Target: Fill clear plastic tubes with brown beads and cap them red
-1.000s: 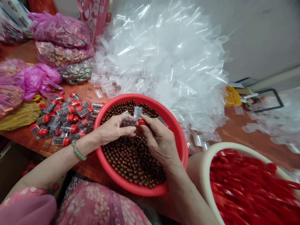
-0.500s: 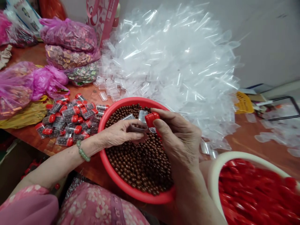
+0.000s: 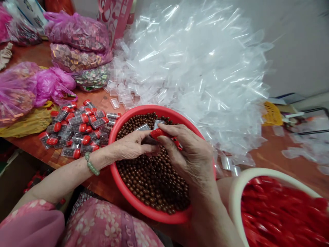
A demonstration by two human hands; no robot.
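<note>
Above the red basin [image 3: 151,109]
Our left hand [image 3: 130,145] grips a case [image 3: 149,140], our right hand [image 3: 192,156] pinches a red cap [image 3: 157,132] (capped cases [image 3: 78,128] lie left).

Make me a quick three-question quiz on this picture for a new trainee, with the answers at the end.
1. True or false: a green bead bracelet circles the person's left wrist.
2. Where does the cream bucket stand? A: left of the red basin; B: right of it; C: inside it.
3. Fill in: the left hand holds a container and the right hand a red ____.

Key: 1 true; 2 B; 3 cap.
</note>
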